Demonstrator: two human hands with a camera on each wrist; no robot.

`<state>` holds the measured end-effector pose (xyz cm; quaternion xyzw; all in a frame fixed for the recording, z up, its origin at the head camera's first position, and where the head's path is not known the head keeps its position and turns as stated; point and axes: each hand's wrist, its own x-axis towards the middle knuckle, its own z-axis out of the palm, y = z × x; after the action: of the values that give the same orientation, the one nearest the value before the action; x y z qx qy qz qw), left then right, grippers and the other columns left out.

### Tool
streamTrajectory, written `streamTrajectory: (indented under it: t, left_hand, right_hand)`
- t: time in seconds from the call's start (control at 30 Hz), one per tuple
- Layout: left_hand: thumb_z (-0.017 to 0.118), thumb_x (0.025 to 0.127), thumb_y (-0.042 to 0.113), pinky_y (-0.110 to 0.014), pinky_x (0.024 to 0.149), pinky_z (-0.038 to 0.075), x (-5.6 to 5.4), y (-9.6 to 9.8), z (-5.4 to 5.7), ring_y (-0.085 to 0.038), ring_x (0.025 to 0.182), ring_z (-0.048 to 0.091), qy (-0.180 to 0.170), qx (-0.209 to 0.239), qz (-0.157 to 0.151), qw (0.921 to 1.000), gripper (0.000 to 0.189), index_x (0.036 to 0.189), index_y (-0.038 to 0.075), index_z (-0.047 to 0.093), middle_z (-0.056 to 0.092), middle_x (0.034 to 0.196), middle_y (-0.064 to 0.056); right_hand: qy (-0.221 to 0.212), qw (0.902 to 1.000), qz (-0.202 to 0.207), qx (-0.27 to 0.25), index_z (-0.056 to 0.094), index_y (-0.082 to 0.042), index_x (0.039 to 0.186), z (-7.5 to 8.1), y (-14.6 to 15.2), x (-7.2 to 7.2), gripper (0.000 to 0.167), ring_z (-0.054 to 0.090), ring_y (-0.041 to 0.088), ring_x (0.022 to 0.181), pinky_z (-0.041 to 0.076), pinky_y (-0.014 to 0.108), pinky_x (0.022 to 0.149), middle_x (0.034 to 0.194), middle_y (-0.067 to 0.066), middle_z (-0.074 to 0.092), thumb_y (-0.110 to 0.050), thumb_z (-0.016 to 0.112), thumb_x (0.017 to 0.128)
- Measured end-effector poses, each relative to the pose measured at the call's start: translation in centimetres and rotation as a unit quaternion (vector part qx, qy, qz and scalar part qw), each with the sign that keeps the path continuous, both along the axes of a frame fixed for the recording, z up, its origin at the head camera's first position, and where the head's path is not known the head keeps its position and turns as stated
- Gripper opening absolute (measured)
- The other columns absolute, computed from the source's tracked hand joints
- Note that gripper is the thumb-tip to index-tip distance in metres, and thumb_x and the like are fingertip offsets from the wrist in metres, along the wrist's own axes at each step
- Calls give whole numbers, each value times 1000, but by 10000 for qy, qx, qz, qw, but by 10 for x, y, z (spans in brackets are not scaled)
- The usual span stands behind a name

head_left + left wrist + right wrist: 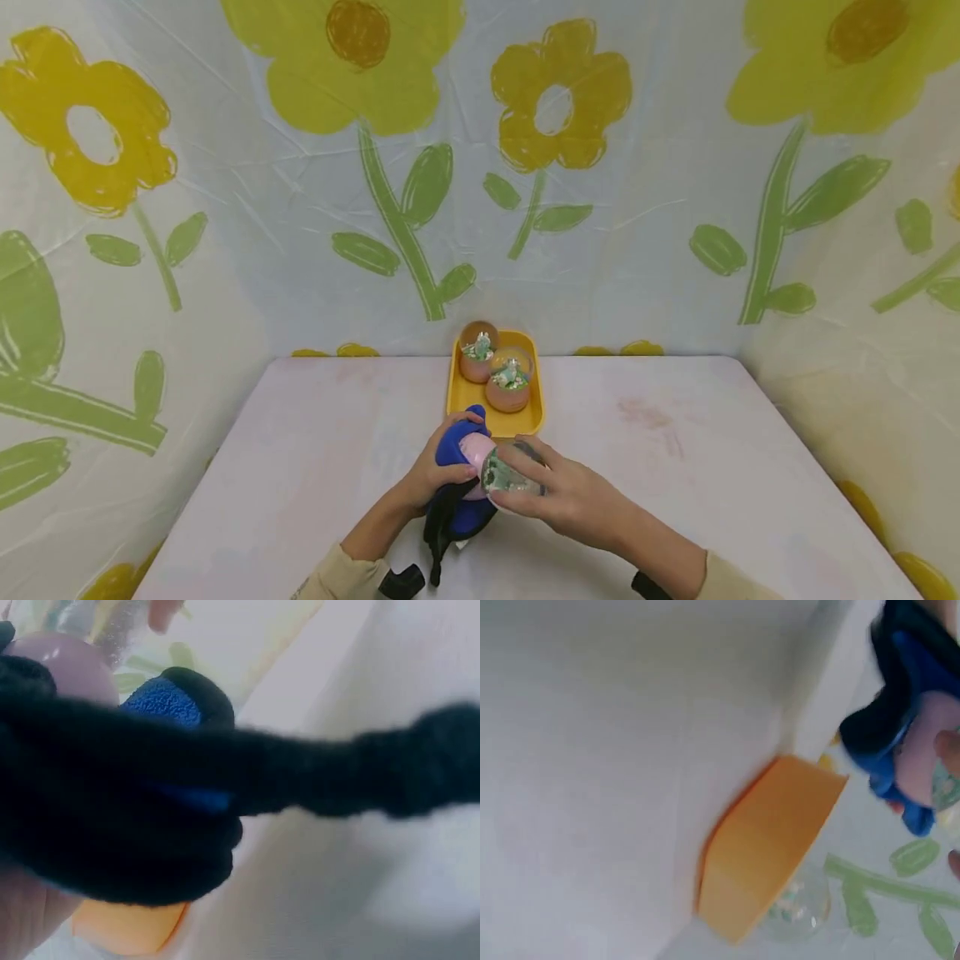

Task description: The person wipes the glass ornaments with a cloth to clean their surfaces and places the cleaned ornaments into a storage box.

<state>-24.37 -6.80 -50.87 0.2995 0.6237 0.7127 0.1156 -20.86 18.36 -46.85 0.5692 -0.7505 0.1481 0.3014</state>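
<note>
In the head view a snow globe (513,475) lies tilted between the two hands, its clear dome turned right and its pink base left. My right hand (573,498) grips the dome with curled fingers. My left hand (429,477) holds a blue-and-black fuzzy cloth (452,448) against the pink base. From the cloth a black strip (442,525) hangs toward the table's front. The left wrist view is largely covered by that dark strip (315,772), with the pink base (75,664) behind. On the right wrist side, the cloth (896,705) wraps part of the base (921,754).
Just beyond the hands stands a yellow tray (454,392) holding two more snow globes, one at the back left (477,367) and one at the front right (508,396). The pale table (337,450) meets a flower-printed cloth backdrop (637,275) behind and at the sides.
</note>
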Motion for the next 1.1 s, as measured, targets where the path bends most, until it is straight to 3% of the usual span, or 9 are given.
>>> streamTrajectory:
  t: [0.1, 0.23, 0.3, 0.4, 0.47, 0.57, 0.7, 0.97, 1.1]
  left_hand:
    - [69, 83, 33, -42, 86, 49, -2, 1, 1, -29, 107, 51, -142, 29, -76, 9999, 69, 138, 8, 34, 47, 124, -14]
    - [75, 79, 33, -44, 83, 51, 0, 4, 3, -31, 106, 53, 40, -132, 264, 9996, 73, 137, 11, 36, 48, 123, -16]
    - [78, 77, 31, -43, 83, 51, 2, 6, 5, -32, 107, 53, 281, -325, 533, 9977, 75, 137, 14, 37, 47, 125, -15]
    - [81, 74, 27, -41, 82, 52, 5, 7, 5, -32, 108, 52, 693, -732, 842, 9913, 79, 138, 18, 36, 45, 129, -14]
    - [82, 72, 28, -39, 82, 52, 7, 7, 1, -31, 108, 52, 883, -981, 976, 9864, 82, 139, 18, 35, 44, 129, -12]
    - [83, 72, 29, -37, 82, 52, 9, 6, -5, -30, 108, 51, 964, -1128, 972, 9842, 84, 139, 20, 34, 44, 130, -11]
    - [82, 74, 29, -39, 83, 52, 9, 7, -12, -32, 109, 52, 872, -882, 882, 9884, 79, 138, 22, 36, 45, 130, -12]
    - [67, 82, 28, -40, 90, 49, 2, 3, -11, -28, 113, 50, 270, 77, 124, 9995, 67, 138, 9, 35, 44, 131, -19]
    - [62, 85, 28, -39, 91, 48, 2, 2, -7, -27, 111, 51, -26, 185, -424, 9989, 66, 139, 5, 33, 46, 128, -16]
  right_hand:
    - [28, 9997, 212, -139, 57, -22, 133, -2, 4, -9, 37, 52, 37, 119, 54, 34, 82, 141, 16, 47, -19, 60, 96]
    - [-2749, 9539, -71, -1206, 53, -15, 136, -8, 2, -11, 63, 57, 30, 112, 54, 35, 81, 137, 16, 49, -20, 81, 80]
    - [-4630, 8649, -290, -1916, 49, -10, 139, -7, -1, -9, 65, 60, 29, 104, 56, 38, 76, 134, 17, 49, -16, 79, 83]
    - [-6849, 6733, -567, -2727, 37, -5, 145, -1, -6, -8, 61, 64, 33, 95, 56, 43, 75, 123, 20, 53, -25, 65, 95]
    - [-7596, 5776, -743, -2896, 31, -3, 148, 2, -8, -7, 66, 65, 37, 96, 55, 44, 77, 120, 19, 54, -37, 58, 97]
    - [-7934, 5233, -1007, -2943, 25, -1, 149, 3, -12, 0, 76, 65, 38, 97, 55, 42, 78, 115, 19, 56, -46, 55, 96]
    - [-7475, 5728, -1390, -3064, 30, -3, 148, 1, -18, 9, 74, 64, 35, 92, 56, 43, 73, 122, 22, 51, -38, 65, 93]
    - [-3644, 9201, -733, -1237, 51, -23, 138, -1, -6, 9, 71, 57, 28, 111, 54, 33, 81, 140, 8, 47, -19, 85, 75]
    - [-1506, 9881, 11, -305, 52, -23, 137, 7, 2, 6, 66, 50, 28, 123, 50, 37, 91, 146, 10, 41, -24, 83, 78]
